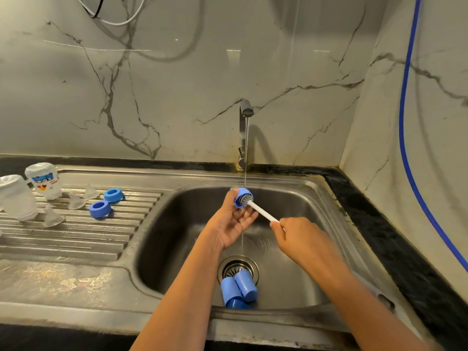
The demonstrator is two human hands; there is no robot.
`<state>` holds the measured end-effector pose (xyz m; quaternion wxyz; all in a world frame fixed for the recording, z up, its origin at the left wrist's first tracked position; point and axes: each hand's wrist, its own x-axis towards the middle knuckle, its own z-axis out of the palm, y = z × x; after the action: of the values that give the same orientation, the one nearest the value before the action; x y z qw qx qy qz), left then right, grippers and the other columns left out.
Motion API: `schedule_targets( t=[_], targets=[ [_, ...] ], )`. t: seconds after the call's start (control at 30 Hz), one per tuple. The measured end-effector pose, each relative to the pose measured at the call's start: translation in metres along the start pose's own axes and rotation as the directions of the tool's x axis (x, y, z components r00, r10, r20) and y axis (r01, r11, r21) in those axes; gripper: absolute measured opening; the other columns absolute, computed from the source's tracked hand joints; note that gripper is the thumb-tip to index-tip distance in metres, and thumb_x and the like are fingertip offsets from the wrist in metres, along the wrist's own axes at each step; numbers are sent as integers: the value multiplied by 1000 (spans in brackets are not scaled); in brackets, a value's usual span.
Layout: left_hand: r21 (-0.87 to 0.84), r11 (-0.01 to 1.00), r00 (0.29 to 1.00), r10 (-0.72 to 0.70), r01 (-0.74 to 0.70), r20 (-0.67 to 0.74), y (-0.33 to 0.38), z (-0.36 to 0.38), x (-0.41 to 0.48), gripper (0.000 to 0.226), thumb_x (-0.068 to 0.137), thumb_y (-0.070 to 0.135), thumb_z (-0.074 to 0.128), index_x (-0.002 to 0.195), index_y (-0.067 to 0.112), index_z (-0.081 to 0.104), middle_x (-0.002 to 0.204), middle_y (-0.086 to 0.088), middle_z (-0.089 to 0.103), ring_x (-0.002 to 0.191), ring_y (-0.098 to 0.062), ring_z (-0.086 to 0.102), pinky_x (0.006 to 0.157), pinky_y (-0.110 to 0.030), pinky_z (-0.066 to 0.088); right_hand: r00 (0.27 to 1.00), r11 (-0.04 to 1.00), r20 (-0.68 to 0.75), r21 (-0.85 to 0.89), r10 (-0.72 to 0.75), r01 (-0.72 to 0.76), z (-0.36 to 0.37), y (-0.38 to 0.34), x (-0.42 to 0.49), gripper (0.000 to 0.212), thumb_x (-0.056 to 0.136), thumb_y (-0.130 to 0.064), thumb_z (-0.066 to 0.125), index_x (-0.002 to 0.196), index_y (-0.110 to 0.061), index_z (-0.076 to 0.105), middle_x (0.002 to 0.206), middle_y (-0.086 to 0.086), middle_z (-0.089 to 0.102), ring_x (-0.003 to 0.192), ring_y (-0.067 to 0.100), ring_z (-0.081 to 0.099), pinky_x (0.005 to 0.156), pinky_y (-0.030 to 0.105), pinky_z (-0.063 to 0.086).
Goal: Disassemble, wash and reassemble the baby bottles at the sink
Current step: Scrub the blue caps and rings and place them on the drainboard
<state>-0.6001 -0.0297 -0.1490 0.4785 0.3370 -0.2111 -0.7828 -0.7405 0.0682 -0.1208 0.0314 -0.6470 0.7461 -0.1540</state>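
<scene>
A pale marble-look back wall [177, 97] with dark grey veins fills the upper half of the view. It meets a matching side wall [443, 59] in a corner on the right. A bright blue hose [402, 97] hangs down the side wall and curves away towards the lower right edge. At the top left, a white cable [121, 22] and a black cable [95, 15] droop in loops against the back wall. A black speckled stone worktop [379, 224] runs along the foot of both walls, with brownish grime where it meets them.

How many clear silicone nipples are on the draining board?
3 on the ribbed steel draining board: one nipple left of the blue rings, one just nearer, one nearest, beside the upturned clear bottle. Others could hide behind bottles.
</scene>
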Motion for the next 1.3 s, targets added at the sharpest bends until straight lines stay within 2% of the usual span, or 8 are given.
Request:
schedule_targets(
  t=[0.3, 0.5, 0.67, 0.77, 0.87, 1.07, 1.23, 1.3],
  targets=[
    [45, 998, 995, 54, -50, -87, -9, 1, 10, 43, 80, 39, 72, 103, 4, 62, 87, -9, 61, 85, -16, 58, 89, -34, 54, 991, 988, -127, -150, -52, 33, -8, -11, -7, 33, 100, -45, 36, 97, -22, 59, 81, -3, 57, 71, 18, 51, 63, 30, 39],
    [-3, 998, 988, 62, -63, -141, -8, -5, 12, 50, 78, 43, 74, 107, 5, 61, 96, -12, 64, 97, -22, 62, 90, -38, 54, 976, 950, -166, -302, -138, 83, -7, -20, -6, 29, 101, -41, 37, 104, -22, 58, 97, -2, 64, 80, 18, 57, 62, 28, 34],
    [-24, 998, 998, 50, -49, 31, -7, 0, 5, 45, 89, 39, 64, 116, 3, 61, 107, -16, 71, 98, -23, 67, 95, -41, 52, 998, 989, 20, 137, 54, -57, 2, -11, 0, 45, 99, -47, 41, 69, -18, 58, 60, -4, 53, 54, 14, 49, 50, 26, 34],
    [-36, 998, 993, 59, -56, 98, -4, 1, 3, 46, 94, 42, 55, 120, 5, 59, 112, -16, 70, 101, -24, 66, 104, -46, 45, 931, 774, 337, 550, 138, -314, -1, -12, 2, 52, 99, -44, 40, 65, -12, 64, 44, -7, 45, 37, 8, 36, 40, 20, 30],
    [-21, 993, 991, 118, -117, 56, -3, 1, 5, 44, 93, 45, 54, 115, 7, 61, 104, -12, 72, 97, -22, 67, 103, -43, 46, 865, 611, 495, 659, 88, -439, -8, -17, 0, 50, 100, -42, 38, 68, -9, 58, 43, -6, 37, 35, 7, 27, 36, 17, 22],
    [-115, 971, 966, 189, -211, -177, 1, -9, 11, 49, 93, 46, 55, 119, 5, 57, 99, -14, 67, 99, -24, 64, 100, -39, 47, 951, 919, 293, 341, 98, -200, -9, -12, -5, 54, 100, -44, 36, 59, -16, 57, 49, -5, 50, 40, 10, 42, 43, 21, 34],
    [-7, 992, 987, 124, -126, -104, -5, -7, 9, 55, 85, 54, 59, 112, 7, 66, 106, -11, 70, 97, -21, 65, 84, -35, 53, 947, 954, 307, 248, 89, -170, -8, -10, -7, 52, 101, -43, 35, 61, -16, 55, 51, -7, 50, 42, 8, 43, 46, 20, 36],
    [17, 995, 990, 102, -101, -93, -6, -7, 9, 57, 83, 56, 61, 111, 7, 68, 104, -11, 70, 94, -22, 65, 87, -36, 52, 941, 951, 322, 248, 101, -187, -8, -10, -5, 52, 101, -44, 35, 61, -17, 54, 50, -7, 49, 42, 8, 42, 46, 21, 36]
  ],
)
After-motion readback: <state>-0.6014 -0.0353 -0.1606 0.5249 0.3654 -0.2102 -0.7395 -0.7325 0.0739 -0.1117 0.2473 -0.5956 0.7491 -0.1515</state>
